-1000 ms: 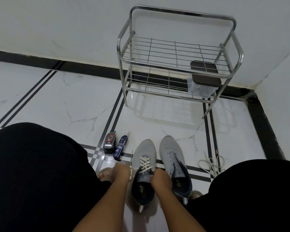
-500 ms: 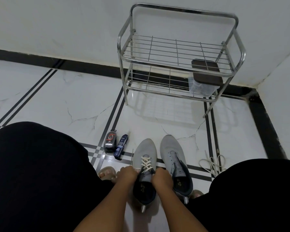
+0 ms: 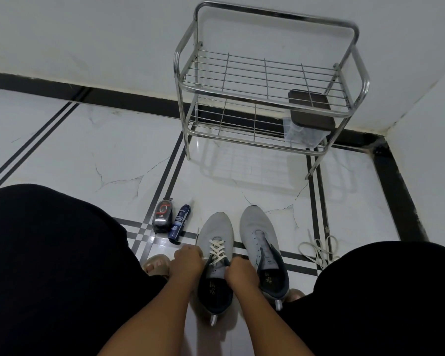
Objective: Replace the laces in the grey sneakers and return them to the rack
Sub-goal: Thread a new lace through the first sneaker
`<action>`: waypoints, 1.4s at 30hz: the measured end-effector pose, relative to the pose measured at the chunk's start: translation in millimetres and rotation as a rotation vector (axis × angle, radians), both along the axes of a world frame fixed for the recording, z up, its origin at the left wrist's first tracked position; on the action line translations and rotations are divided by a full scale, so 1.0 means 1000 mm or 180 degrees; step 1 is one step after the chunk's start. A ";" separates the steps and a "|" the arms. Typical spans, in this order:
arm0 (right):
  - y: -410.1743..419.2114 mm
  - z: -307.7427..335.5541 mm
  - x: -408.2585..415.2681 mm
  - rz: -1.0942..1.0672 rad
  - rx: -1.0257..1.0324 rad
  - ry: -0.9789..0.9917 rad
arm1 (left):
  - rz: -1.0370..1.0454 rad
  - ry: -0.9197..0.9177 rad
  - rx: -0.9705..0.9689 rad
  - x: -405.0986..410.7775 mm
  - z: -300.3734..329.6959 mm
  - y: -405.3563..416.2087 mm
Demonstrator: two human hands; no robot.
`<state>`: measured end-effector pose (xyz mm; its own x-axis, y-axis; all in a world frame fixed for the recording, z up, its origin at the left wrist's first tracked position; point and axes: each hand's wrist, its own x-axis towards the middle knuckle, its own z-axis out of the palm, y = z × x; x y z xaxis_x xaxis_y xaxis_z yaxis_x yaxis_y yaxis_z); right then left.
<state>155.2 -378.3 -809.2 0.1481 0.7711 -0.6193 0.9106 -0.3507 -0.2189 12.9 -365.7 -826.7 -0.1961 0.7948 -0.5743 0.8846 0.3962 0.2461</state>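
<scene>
While fists hide fingertips, left hand (image 3: 188,262) and right hand (image 3: 240,272) grip lace (image 3: 217,250) ends on left sneaker (image 3: 216,255)

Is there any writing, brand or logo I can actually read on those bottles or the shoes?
Nothing reads clearly.
Blue bottle: white lettering, too small and blurred to read.
Dark shoe-polish container: a red and white ring mark, no legible words.
Sneaker insoles: a small pale emblem on each, no letters.

- Glossy white marble-look floor (image 3: 62,150), crossed by thin black inlay lines.
- Black border strip (image 3: 129,97) along the far wall.
- Plain white walls (image 3: 88,34) meeting in the far right corner.
</scene>
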 end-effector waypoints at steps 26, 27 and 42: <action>0.020 0.057 -0.008 -0.1760 -0.0297 0.3393 | 0.2689 -0.3091 0.0667 0.009 0.085 0.030; 0.022 0.059 -0.005 -0.1701 -0.0290 0.3299 | 0.2866 -0.3121 0.0724 0.008 0.081 0.031; 0.035 0.053 0.014 -0.0336 0.0286 0.1185 | 0.1915 -0.0818 0.1233 0.010 0.037 0.012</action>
